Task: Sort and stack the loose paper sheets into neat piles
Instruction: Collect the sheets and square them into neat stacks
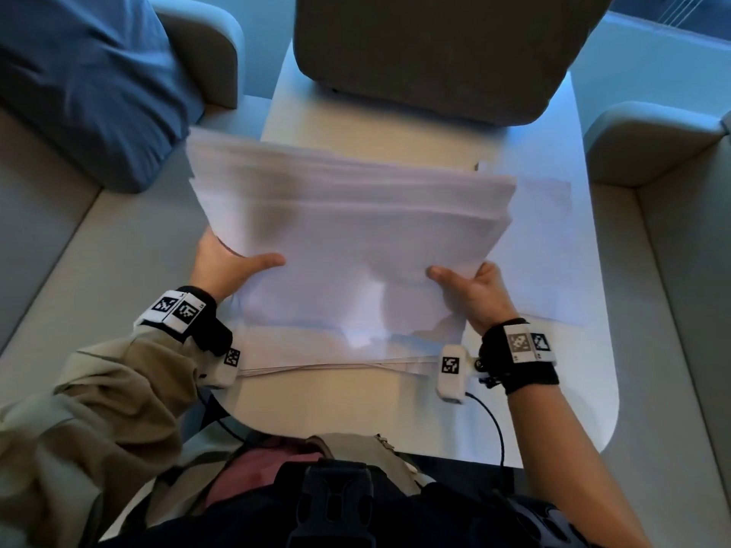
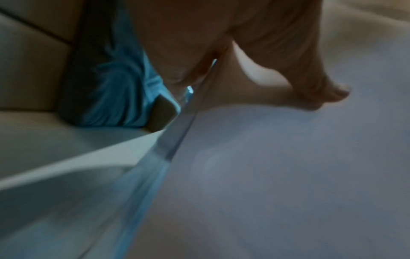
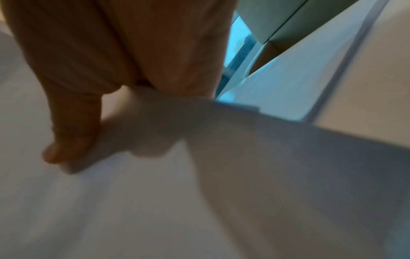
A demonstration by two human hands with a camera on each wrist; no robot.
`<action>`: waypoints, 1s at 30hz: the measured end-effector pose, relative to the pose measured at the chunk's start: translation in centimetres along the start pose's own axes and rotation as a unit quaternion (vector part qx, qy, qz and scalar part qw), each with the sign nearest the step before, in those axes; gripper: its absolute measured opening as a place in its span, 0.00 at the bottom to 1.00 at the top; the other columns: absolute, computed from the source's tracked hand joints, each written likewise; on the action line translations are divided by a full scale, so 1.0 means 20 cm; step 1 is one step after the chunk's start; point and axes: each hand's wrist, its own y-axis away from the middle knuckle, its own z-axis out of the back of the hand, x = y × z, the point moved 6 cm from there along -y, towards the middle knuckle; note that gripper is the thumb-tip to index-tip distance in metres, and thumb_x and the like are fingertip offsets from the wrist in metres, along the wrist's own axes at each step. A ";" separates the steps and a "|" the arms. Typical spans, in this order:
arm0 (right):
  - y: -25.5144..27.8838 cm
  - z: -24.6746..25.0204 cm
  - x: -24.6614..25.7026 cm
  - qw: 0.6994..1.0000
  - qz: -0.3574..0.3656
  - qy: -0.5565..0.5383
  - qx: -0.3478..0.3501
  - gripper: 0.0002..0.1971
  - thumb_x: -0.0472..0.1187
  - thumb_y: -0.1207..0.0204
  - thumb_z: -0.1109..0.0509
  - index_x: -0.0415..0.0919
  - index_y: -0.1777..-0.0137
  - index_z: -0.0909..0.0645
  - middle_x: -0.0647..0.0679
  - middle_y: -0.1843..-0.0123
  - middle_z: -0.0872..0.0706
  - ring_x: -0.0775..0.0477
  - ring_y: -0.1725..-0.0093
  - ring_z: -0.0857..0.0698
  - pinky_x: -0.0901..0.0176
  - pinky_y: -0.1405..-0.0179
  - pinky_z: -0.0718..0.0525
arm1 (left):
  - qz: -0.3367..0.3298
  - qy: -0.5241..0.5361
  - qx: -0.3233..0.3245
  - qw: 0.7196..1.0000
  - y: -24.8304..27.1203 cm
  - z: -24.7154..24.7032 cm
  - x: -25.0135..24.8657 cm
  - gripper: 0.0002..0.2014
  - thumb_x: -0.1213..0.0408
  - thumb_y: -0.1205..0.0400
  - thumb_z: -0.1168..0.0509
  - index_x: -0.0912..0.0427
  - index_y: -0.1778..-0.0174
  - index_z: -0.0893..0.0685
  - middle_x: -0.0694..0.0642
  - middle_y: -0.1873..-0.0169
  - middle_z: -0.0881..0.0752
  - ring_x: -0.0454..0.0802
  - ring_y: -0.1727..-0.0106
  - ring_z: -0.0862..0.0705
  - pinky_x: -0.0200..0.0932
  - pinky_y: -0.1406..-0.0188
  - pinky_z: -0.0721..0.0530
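A thick bundle of white paper sheets [image 1: 352,215] is held above the white table [image 1: 553,381], its far edges fanned and uneven. My left hand [image 1: 229,263] grips the bundle's near left edge, thumb on top and fingers hidden beneath. My right hand [image 1: 470,286] grips the near right edge the same way. The left wrist view shows the thumb pressing the top sheet [image 2: 277,166]. In the right wrist view the thumb pinches the paper [image 3: 155,184]. More loose sheets [image 1: 336,359] lie flat on the table under the bundle, and one sheet [image 1: 550,239] lies to the right.
A dark grey chair back [image 1: 427,53] stands at the table's far side. A blue cushion [image 1: 91,85] sits on the pale bench [image 1: 99,251] at the left. Another pale seat [image 1: 672,231] runs along the right. A cable [image 1: 494,425] hangs from my right wrist.
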 end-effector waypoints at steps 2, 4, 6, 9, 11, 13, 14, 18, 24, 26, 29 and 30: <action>0.01 0.03 0.11 0.999 0.039 -0.011 -0.022 0.07 0.29 0.32 0.24 0.37 0.55 0.14 0.49 0.62 0.08 0.51 0.64 0.11 0.61 0.65 0.14 | -0.036 0.053 -0.025 0.998 0.01 0.00 -0.13 0.29 0.58 0.48 0.13 0.53 0.52 0.16 0.49 0.55 0.12 0.39 0.55 0.13 0.40 0.53 0.16; 0.02 0.03 0.21 0.996 0.081 -0.012 -0.030 0.07 0.27 0.33 0.23 0.37 0.57 0.14 0.53 0.65 0.09 0.54 0.67 0.12 0.63 0.67 0.16 | -0.072 0.139 -0.032 0.987 0.04 -0.01 -0.27 0.21 0.63 0.44 0.15 0.50 0.62 0.17 0.41 0.66 0.12 0.30 0.65 0.15 0.33 0.62 0.17; 0.03 0.01 0.29 0.992 0.123 -0.005 -0.034 0.10 0.26 0.35 0.22 0.39 0.58 0.14 0.54 0.65 0.09 0.54 0.65 0.12 0.63 0.64 0.15 | -0.101 0.184 -0.026 0.977 0.07 -0.04 -0.38 0.17 0.62 0.45 0.15 0.50 0.68 0.15 0.36 0.71 0.12 0.30 0.68 0.15 0.32 0.65 0.17; 0.02 0.02 0.38 0.981 0.178 -0.034 -0.071 0.18 0.22 0.36 0.23 0.45 0.54 0.16 0.57 0.59 0.09 0.56 0.57 0.11 0.62 0.55 0.15 | -0.119 0.215 -0.015 0.969 0.07 -0.04 -0.46 0.17 0.67 0.41 0.16 0.37 0.72 0.11 0.29 0.72 0.14 0.27 0.67 0.16 0.27 0.63 0.18; -0.02 0.07 0.38 0.977 0.183 -0.054 -0.092 0.22 0.21 0.37 0.22 0.47 0.50 0.18 0.56 0.56 0.09 0.55 0.53 0.12 0.61 0.53 0.15 | -0.138 0.224 0.003 0.965 0.04 -0.01 -0.46 0.15 0.63 0.43 0.17 0.40 0.68 0.10 0.29 0.68 0.13 0.28 0.63 0.15 0.27 0.59 0.18; -0.06 0.10 0.32 0.984 0.142 -0.037 -0.099 0.20 0.26 0.41 0.18 0.44 0.52 0.15 0.55 0.56 0.09 0.54 0.53 0.11 0.60 0.54 0.14 | -0.133 0.218 0.013 0.967 0.01 0.01 -0.41 0.20 0.53 0.49 0.16 0.48 0.64 0.12 0.33 0.66 0.11 0.31 0.62 0.14 0.31 0.58 0.17; -0.08 0.10 0.27 0.988 0.117 -0.015 -0.100 0.19 0.30 0.44 0.16 0.43 0.53 0.14 0.54 0.56 0.08 0.53 0.53 0.10 0.59 0.55 0.14 | -0.126 0.209 0.015 0.970 0.00 0.01 -0.40 0.24 0.49 0.52 0.16 0.49 0.64 0.13 0.34 0.66 0.11 0.31 0.63 0.15 0.32 0.59 0.16; -0.12 0.07 0.17 0.991 0.069 0.016 -0.114 0.19 0.34 0.46 0.13 0.39 0.54 0.13 0.44 0.52 0.09 0.46 0.52 0.10 0.53 0.54 0.13 | -0.126 0.170 0.017 0.977 -0.03 -0.05 -0.38 0.18 0.63 0.48 0.14 0.45 0.69 0.13 0.32 0.71 0.13 0.29 0.67 0.17 0.31 0.64 0.18; -0.12 0.06 0.18 0.990 0.083 0.004 -0.116 0.19 0.35 0.45 0.14 0.41 0.53 0.13 0.48 0.54 0.09 0.49 0.52 0.11 0.54 0.53 0.14 | -0.104 0.136 -0.003 0.985 -0.05 -0.07 -0.33 0.18 0.71 0.42 0.16 0.53 0.68 0.18 0.36 0.76 0.14 0.30 0.72 0.19 0.31 0.68 0.18; -0.09 0.08 0.24 0.979 0.122 0.076 -0.144 0.27 0.40 0.46 0.13 0.43 0.44 0.16 0.52 0.49 0.12 0.54 0.49 0.13 0.58 0.50 0.15 | -0.075 0.126 -0.006 0.989 -0.05 -0.06 -0.31 0.17 0.69 0.42 0.16 0.54 0.71 0.19 0.40 0.77 0.15 0.29 0.74 0.20 0.32 0.70 0.18; 0.00 0.06 0.44 0.892 0.304 0.272 -0.191 0.43 0.53 0.44 0.14 0.42 0.29 0.26 0.51 0.33 0.20 0.53 0.34 0.21 0.51 0.34 0.22 | -0.112 0.115 0.004 0.987 -0.01 -0.06 -0.41 0.17 0.70 0.41 0.17 0.51 0.75 0.19 0.36 0.81 0.17 0.29 0.77 0.22 0.29 0.72 0.21; 0.04 0.00 0.51 0.844 0.366 0.345 -0.187 0.44 0.58 0.43 0.17 0.42 0.28 0.27 0.49 0.30 0.22 0.50 0.30 0.24 0.43 0.29 0.27 | -0.158 0.113 0.024 0.981 0.02 -0.07 -0.48 0.16 0.71 0.40 0.17 0.48 0.77 0.17 0.34 0.81 0.17 0.28 0.76 0.22 0.28 0.72 0.22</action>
